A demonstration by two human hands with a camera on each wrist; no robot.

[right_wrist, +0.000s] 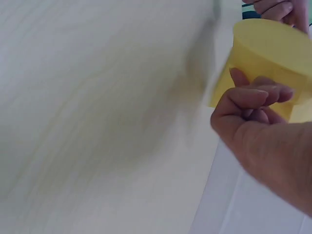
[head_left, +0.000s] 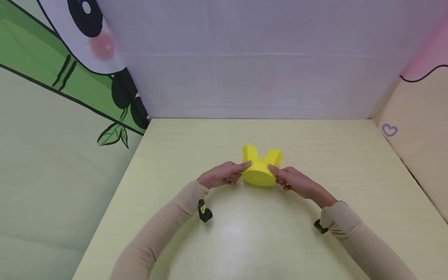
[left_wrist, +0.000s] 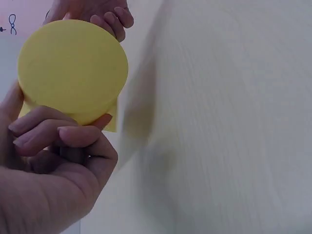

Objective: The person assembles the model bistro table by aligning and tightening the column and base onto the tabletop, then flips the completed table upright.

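Observation:
A yellow piece with a flat round face and blocky prongs is between both hands in the head view. Its round face is turned toward me, and two prongs point away. My left hand pinches its left side between thumb and fingers. On the opposite side, my right hand pinches it the same way. The left wrist view shows the round face nearly head-on, above the left hand's curled fingers. From the right wrist, its side wall shows over the right hand's fingers. Its far side is hidden.
A pale wood-grain table lies beneath the hands. Behind it hangs a lilac cloth, with a printed green cloth at left and a peach panel at right. Dark wrist devices sit at both cuffs.

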